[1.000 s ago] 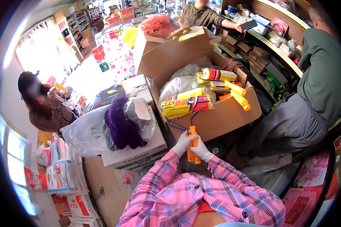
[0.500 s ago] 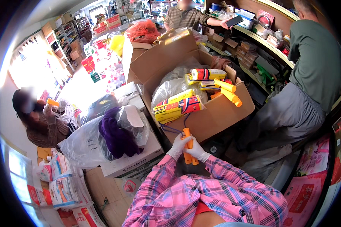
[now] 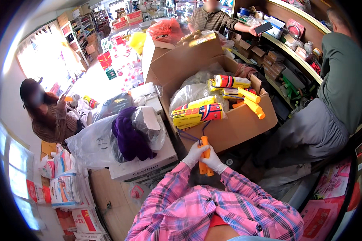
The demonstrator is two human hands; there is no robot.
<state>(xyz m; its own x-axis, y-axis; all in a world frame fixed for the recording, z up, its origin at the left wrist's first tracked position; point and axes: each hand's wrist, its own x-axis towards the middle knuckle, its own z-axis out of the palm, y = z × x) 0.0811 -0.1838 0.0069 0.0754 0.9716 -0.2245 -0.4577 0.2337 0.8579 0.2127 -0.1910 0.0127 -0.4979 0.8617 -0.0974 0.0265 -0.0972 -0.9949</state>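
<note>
My white-gloved left hand and right hand are closed side by side around the upright orange handles of paint rollers, in front of an open cardboard carton. Thin blue frames run from near the handles up toward the wrapped yellow-and-red roller sleeves at the carton's near left. How many handles sit in each palm is partly hidden by the fingers. Further right in the carton lie more wrapped rollers, their orange handles sticking out over its right side. Clear plastic bags fill the rest.
A purple cloth and plastic bag lie on a white box at left. Beyond it, a person holds something orange. At the far side, another person extends a phone. A person in green stands by shelves at right.
My view has shifted slightly, so the carton appears further right. Both hands keep their grip on the orange handles. The person at left has lowered the orange item.
</note>
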